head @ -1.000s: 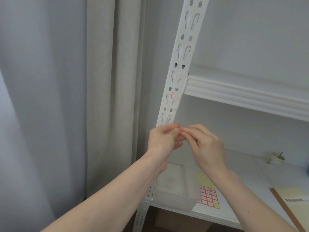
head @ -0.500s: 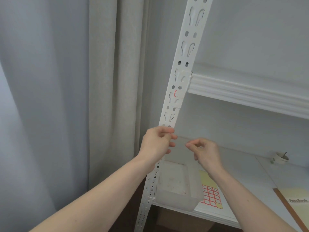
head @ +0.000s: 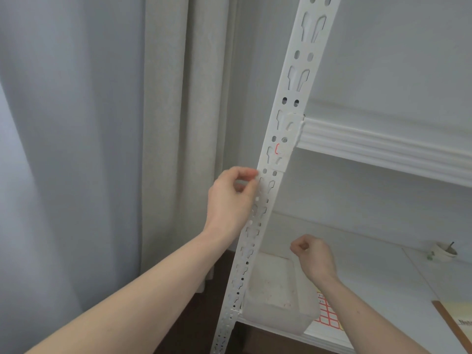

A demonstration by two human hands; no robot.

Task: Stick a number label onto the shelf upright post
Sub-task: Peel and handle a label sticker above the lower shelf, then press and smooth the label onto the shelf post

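The white perforated upright post (head: 288, 103) runs from the top right down to the bottom middle. A white label with a red mark (head: 279, 149) sits on it beside the shelf beam. My left hand (head: 231, 200) is raised at the post's left edge, just below that mark. Its thumb and forefinger pinch a small pale number label (head: 242, 182) whose print I cannot read. My right hand (head: 314, 256) hangs lower, over the bottom shelf, its fingers curled with nothing visible in them.
A frosted plastic box (head: 277, 300) stands on the lower shelf (head: 383, 277) against the post. Beside it lies a yellow sheet of red-bordered labels (head: 329, 316). A notebook (head: 457, 325) and a small cup (head: 443, 251) are at the right. A white shelf beam (head: 383, 152) crosses above, and curtains (head: 163, 123) hang at the left.
The two hands were together below the red mark and have separated. My left hand rose to the post's left edge with the label, and my right hand dropped down and away.
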